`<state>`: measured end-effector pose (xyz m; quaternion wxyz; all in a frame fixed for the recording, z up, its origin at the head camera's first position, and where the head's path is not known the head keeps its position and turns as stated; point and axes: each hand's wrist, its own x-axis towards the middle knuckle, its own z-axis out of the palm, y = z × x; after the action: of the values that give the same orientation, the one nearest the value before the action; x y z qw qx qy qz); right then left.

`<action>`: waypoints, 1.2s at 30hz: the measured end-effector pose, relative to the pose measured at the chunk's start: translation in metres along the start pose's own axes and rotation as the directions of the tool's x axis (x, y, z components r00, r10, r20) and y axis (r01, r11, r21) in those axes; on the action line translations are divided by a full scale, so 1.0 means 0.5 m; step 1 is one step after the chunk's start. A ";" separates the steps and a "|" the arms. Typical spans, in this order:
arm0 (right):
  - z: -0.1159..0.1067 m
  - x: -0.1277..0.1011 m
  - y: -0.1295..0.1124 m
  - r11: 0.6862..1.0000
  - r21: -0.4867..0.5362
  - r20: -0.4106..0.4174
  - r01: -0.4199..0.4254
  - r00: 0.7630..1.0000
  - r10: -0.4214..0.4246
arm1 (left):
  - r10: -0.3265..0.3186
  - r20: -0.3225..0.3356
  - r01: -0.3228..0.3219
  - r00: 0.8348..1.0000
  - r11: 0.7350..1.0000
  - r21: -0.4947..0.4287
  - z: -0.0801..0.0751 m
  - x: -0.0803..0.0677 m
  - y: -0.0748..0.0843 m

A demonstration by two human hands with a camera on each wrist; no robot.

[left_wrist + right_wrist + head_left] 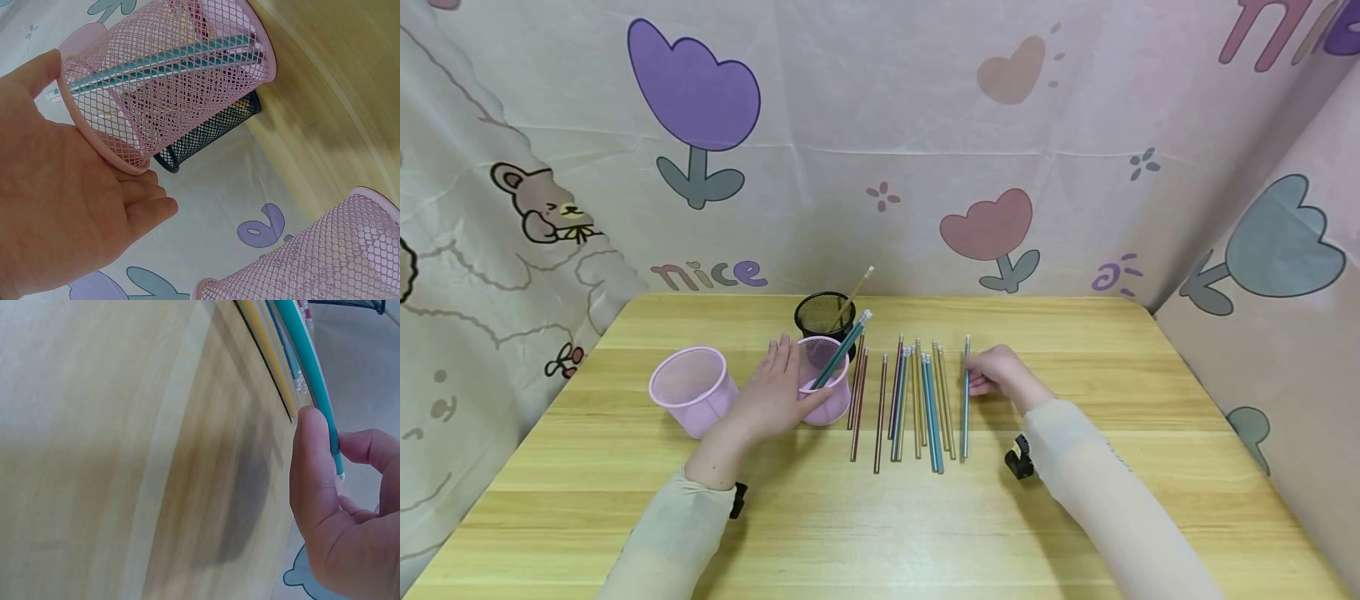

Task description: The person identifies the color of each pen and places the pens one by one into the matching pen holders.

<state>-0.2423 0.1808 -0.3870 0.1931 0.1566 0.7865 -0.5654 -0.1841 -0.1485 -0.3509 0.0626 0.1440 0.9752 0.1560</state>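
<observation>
My left hand (767, 400) rests against a pink mesh pen cup (831, 410), its thumb along the front of the rim and its fairly straight fingers at the left side. Two teal pencils (169, 62) lean inside that cup, eraser ends up. Between thumb and fingertips, my right hand (997, 373) pinches a teal pencil (309, 359) near its eraser end. This pencil stands apart at the right of a spread of pencils (931, 417) in red, blue and gold, whose eraser ends point away from me.
A second pink mesh cup (692, 379) stands at the left, next to my left hand. Behind the nearer pink cup is a black mesh cup (820, 312) with a gold pencil (857, 292) leaning in it. A printed cloth (850, 100) hangs along the table's back edge.
</observation>
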 end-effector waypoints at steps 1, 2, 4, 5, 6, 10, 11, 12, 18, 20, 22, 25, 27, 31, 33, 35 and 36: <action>-0.001 0.000 0.000 1.000 0.012 -0.003 -0.003 1.000 0.003 | 0.000 0.000 0.000 1.000 1.000 0.001 0.000 0.000 0.000; -0.003 0.000 -0.001 1.000 0.028 -0.004 -0.003 1.000 0.003 | 0.000 0.000 0.000 1.000 1.000 0.001 0.000 -0.001 0.001; -0.007 0.000 -0.001 0.998 0.065 -0.007 -0.002 1.000 0.003 | 0.000 -0.002 0.000 1.000 1.000 0.003 -0.001 -0.001 0.001; -0.009 0.000 -0.002 0.996 0.089 -0.008 0.001 1.000 0.000 | 0.001 -0.002 -0.001 1.000 1.000 0.005 -0.001 -0.001 0.001; -0.011 -0.001 -0.003 0.994 0.112 -0.013 0.005 1.000 -0.003 | 0.002 -0.002 -0.002 1.000 1.000 0.008 -0.001 -0.001 0.002; -0.019 -0.006 -0.011 0.980 0.198 -0.048 0.034 0.999 -0.025 | 0.003 -0.003 -0.003 1.000 1.000 0.014 -0.002 -0.001 0.002; -0.021 -0.008 -0.014 0.976 0.214 -0.056 0.045 0.998 -0.033 | 0.004 -0.003 -0.004 1.000 1.000 0.016 -0.002 -0.001 0.002; -0.022 -0.010 -0.017 0.972 0.229 -0.066 0.053 0.997 -0.039 | 0.004 -0.003 -0.004 1.000 1.000 0.017 -0.001 -0.001 0.002; -0.030 -0.023 -0.038 0.947 0.308 -0.102 0.095 0.993 -0.066 | 0.011 -0.005 -0.011 1.000 0.999 0.032 0.002 0.001 -0.001; -0.032 -0.027 -0.044 0.942 0.320 -0.109 0.101 0.992 -0.070 | 0.013 -0.006 -0.013 1.000 0.999 0.030 0.003 0.002 -0.001; -0.033 -0.031 -0.050 0.937 0.333 -0.118 0.108 0.990 -0.072 | 0.016 -0.006 -0.016 1.000 0.999 0.031 0.002 0.001 -0.001; -0.031 -0.034 -0.059 0.926 0.357 -0.131 0.120 0.988 -0.078 | 0.018 -0.007 -0.018 1.000 0.999 0.029 0.001 0.001 0.001; -0.030 -0.037 -0.065 0.920 0.368 -0.140 0.133 0.986 -0.087 | 0.019 -0.006 -0.019 1.000 0.999 0.031 0.000 0.001 0.002; -0.026 -0.040 -0.075 0.910 0.381 -0.158 0.161 0.982 -0.107 | 0.021 -0.001 -0.021 1.000 0.999 0.031 -0.002 0.000 0.004; -0.023 -0.044 -0.080 0.902 0.392 -0.168 0.179 0.978 -0.122 | 0.023 -0.001 -0.023 1.000 0.999 0.031 -0.002 0.000 0.004; -0.018 -0.048 -0.087 0.890 0.409 -0.179 0.203 0.974 -0.140 | 0.023 0.000 -0.023 1.000 0.999 0.032 -0.001 0.000 0.003; -0.014 -0.051 -0.091 0.883 0.417 -0.183 0.214 0.972 -0.148 | 0.024 -0.002 -0.024 1.000 0.999 0.033 -0.001 -0.001 0.003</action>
<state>-0.2420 0.1726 -0.3350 0.0416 0.1623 0.6639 -0.7288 -0.1836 -0.1476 -0.3500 0.0572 0.1564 0.9759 0.1409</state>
